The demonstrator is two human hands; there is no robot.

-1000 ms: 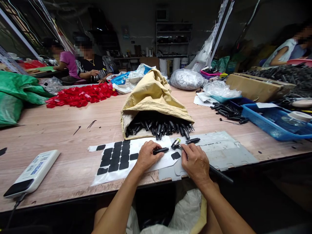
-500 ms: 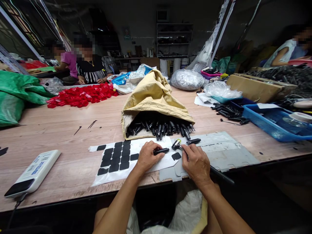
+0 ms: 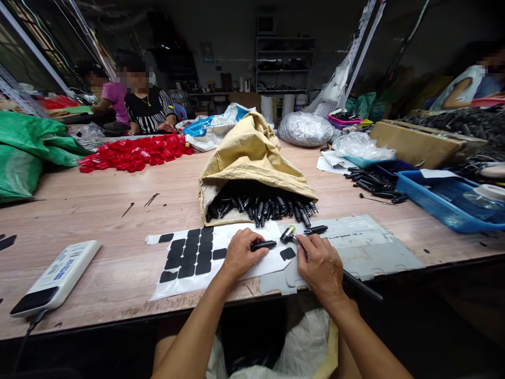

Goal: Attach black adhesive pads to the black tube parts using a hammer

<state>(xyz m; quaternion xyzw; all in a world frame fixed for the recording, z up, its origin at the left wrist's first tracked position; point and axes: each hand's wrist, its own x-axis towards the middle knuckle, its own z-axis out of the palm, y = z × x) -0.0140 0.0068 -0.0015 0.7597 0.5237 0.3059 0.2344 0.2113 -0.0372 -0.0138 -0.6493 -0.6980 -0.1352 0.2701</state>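
My left hand (image 3: 242,253) is closed around a black pen-like tube (image 3: 263,245), which lies low over a white backing sheet (image 3: 224,271). Rows of black rounded-square stickers (image 3: 189,258) cover that sheet's left part, and a single one (image 3: 288,253) sits near its right end. In my right hand (image 3: 321,263) is a small hammer (image 3: 288,235) with a metal head and a yellowish face; its black handle sticks out behind the wrist. The hammer head is just right of the tube's tip, apart from it. Another black tube (image 3: 315,230) lies beyond the hammer.
A tan sack (image 3: 252,152) spills black tubes toward me. Grey board (image 3: 366,247) lies under my right side. At left are a white power bank (image 3: 57,279) and red pieces (image 3: 134,152); at right, a blue tray (image 3: 434,202). Co-workers sit across the table.
The whole view has shifted slightly, with things appearing a little to the right. Both hands keep their hold on the tube and the hammer, almost unmoved.
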